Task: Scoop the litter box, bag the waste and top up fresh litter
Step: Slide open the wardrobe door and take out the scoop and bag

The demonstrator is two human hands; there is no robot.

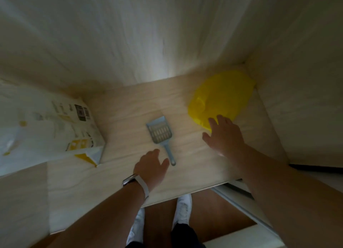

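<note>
A blue-grey slotted litter scoop (160,133) lies flat on a pale wooden shelf (130,108), handle toward me. My left hand (151,165), a watch on its wrist, hovers open just left of the handle's end. A crumpled yellow plastic bag (221,95) sits in the shelf's back right corner. My right hand (222,134) is open with fingers spread at the bag's near edge. A white and yellow litter bag (48,123) lies on the shelf's left side. No litter box is in view.
Pale wood walls enclose the shelf at the back (148,34) and on the right (300,81). Below the shelf's front edge I see my white shoes (182,208) on a brown floor and a sliding-door track (239,195) at right.
</note>
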